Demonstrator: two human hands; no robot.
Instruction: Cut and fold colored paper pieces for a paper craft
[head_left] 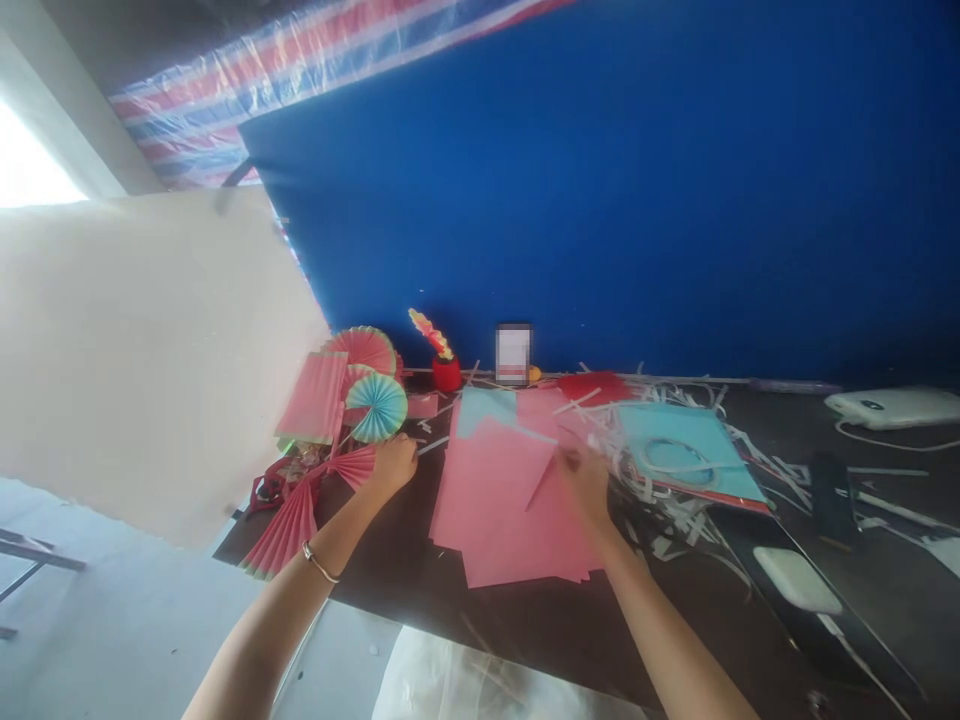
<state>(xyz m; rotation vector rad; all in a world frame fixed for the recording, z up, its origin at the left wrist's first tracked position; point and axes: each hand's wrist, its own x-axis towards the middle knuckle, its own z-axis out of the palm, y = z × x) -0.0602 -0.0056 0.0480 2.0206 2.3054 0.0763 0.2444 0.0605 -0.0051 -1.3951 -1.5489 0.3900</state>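
Observation:
My left hand (394, 464) is closed at the left of the table, beside a pink pleated paper fan (352, 468); what its fingers hold, if anything, is hidden. Toward the right edge of a stack of pink paper (491, 520), my right hand (586, 485) is pinched closed. A narrow, darker pink edge of paper slants down and left from its fingertips, though motion blurs the detail. A light blue sheet (487, 408) lies at the far end of the stack, and a white strip (534, 434) crosses the pink paper near my right hand.
Left of the stack stand a blue pleated rosette (376, 407) and more pink fans (289, 525). At right are a light blue paper pile (675, 440), tangled white strips (679, 525), and a white charger (796, 578) with its cable. A red pot (446, 374) stands behind, before a blue panel (600, 190).

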